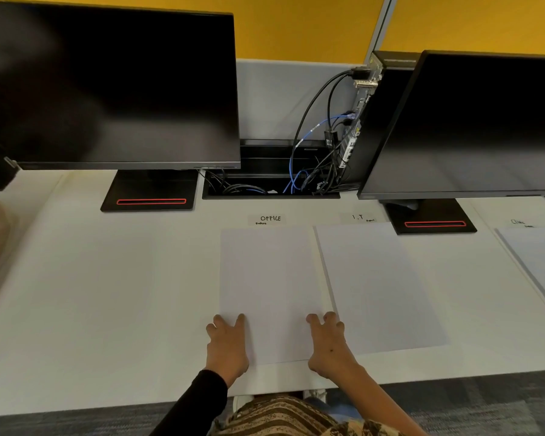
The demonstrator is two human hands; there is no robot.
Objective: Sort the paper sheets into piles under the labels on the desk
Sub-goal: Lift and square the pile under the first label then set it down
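A white paper pile (272, 278) lies on the desk under the label reading OFFICE (269, 219). My left hand (227, 344) rests flat on the pile's near left corner, fingers spread. My right hand (328, 343) rests flat on its near right corner, fingers spread too. A second white pile (378, 284) lies to the right under the label reading I.T (359, 217). A third pile (538, 262) lies at the far right, cut off by the frame edge, under a label (518, 222) too small to read.
Two dark monitors (114, 89) (472, 127) stand at the back on black bases. Between them is an open cable tray (271, 180) with black and blue cables. The white desk's (107, 294) front edge runs just in front of my body.
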